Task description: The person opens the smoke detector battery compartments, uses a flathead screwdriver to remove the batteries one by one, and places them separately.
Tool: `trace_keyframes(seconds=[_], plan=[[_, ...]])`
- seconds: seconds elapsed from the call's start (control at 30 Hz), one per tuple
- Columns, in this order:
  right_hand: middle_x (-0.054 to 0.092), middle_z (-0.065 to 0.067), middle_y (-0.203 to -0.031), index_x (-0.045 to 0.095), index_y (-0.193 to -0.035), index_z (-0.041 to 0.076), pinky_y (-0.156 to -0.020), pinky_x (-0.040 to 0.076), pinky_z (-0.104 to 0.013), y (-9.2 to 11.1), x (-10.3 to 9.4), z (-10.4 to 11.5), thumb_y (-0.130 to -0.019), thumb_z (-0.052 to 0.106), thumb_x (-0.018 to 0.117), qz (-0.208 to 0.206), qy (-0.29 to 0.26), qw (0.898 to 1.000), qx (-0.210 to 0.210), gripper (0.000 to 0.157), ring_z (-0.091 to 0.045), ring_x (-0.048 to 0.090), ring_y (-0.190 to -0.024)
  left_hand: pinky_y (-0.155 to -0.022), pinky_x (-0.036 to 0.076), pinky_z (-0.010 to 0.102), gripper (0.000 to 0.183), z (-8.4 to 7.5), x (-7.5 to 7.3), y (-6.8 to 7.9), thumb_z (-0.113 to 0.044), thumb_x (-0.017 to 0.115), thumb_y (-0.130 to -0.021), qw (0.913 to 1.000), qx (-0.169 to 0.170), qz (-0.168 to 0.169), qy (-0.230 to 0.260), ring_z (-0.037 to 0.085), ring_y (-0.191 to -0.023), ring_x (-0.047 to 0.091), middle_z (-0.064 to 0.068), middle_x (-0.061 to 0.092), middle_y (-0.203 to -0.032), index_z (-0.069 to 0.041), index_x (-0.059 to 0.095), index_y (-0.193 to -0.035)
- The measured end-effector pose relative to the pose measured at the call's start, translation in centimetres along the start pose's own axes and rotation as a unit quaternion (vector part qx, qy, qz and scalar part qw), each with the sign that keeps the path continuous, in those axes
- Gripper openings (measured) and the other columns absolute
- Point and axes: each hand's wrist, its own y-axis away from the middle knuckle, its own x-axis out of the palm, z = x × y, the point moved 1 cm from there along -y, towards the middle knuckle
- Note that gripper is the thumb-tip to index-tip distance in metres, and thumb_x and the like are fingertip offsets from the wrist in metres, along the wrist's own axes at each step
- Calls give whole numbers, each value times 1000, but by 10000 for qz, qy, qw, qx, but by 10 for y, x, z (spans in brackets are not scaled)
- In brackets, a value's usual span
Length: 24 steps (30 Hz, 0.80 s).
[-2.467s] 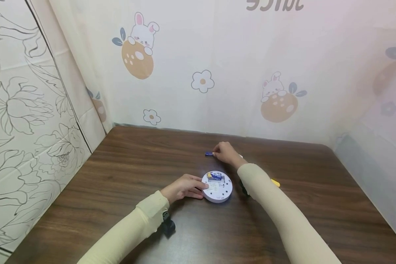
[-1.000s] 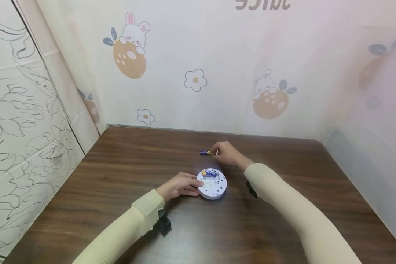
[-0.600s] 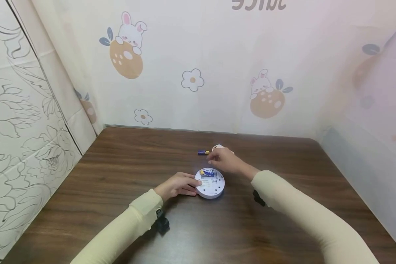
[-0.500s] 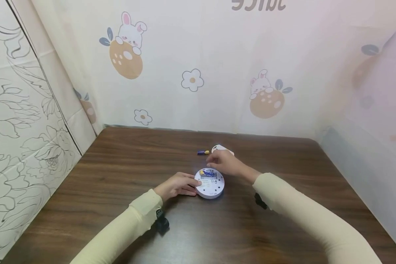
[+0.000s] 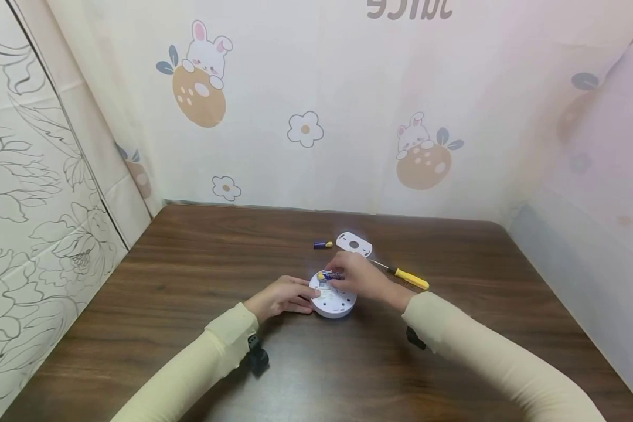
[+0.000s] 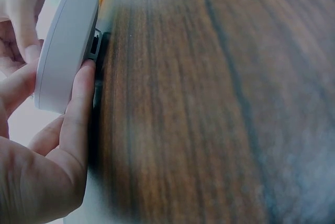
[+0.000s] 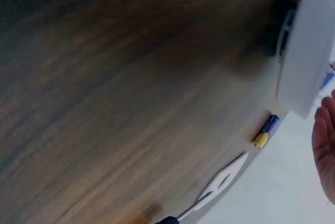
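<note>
A round white smoke alarm (image 5: 331,302) sits mid-table, its battery compartment facing up. My left hand (image 5: 279,296) grips its left edge, thumb on the upper face. In the left wrist view, a finger of that hand lies under the alarm (image 6: 68,51), by a raised grille-like part. My right hand (image 5: 361,276) reaches over the compartment, thumb and index finger pinching a blue-and-yellow battery (image 5: 324,275) there; the hand covers part of it. A second such battery (image 5: 323,245) lies loose behind the alarm, also seen as a battery (image 7: 266,130) in the right wrist view.
A white mounting plate (image 5: 363,247) with a round hole lies behind the right hand. Beside it is a yellow-handled screwdriver (image 5: 412,278), its shaft pointing towards the plate. The brown wooden table (image 5: 232,246) ends at a printed curtain (image 5: 306,170).
My right hand has left the loose battery at the back and come down onto the one in the alarm. The plate and screwdriver now show. The left hand keeps its hold.
</note>
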Motion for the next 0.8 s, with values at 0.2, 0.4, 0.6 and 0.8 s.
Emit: trace_keyframes(seconds=[0.2, 0.4, 0.6, 0.8], plan=[[61, 0, -91, 71, -100, 8, -75, 55, -27, 3, 9, 9, -81, 20, 78, -175, 799, 9966, 75, 24, -13, 58, -83, -76, 58, 36, 46, 0, 0, 0, -8, 69, -87, 10000, -4, -7, -42, 20, -74, 66, 13, 66, -92, 10, 53, -127], [63, 0, -89, 72, -97, 7, -74, 55, -26, 2, 12, 10, -81, 17, 78, -342, 796, 9961, 192, 19, -13, 59, -83, -76, 58, 36, 47, 0, 1, 0, -7, 69, -87, 10000, -1, 13, -6, 20, -74, 66, 14, 66, -93, 10, 52, -128], [63, -2, -88, 73, -97, 5, -74, 55, -26, 1, 13, 8, -82, 15, 76, -403, 784, 9961, 75, 18, -13, 58, -80, -77, 58, 37, 50, -2, 0, 0, -5, 69, -86, 10000, 21, 49, 83, 21, -75, 65, 15, 65, -96, 11, 50, -129], [63, -1, -89, 72, -99, 5, -73, 55, -25, 3, 14, 8, -84, 15, 75, -450, 646, 9969, 2, 18, -13, 57, -81, -77, 58, 36, 51, -1, 0, 1, -4, 69, -86, 9999, -1, 103, 123, 20, -75, 65, 15, 65, -96, 11, 48, -130]])
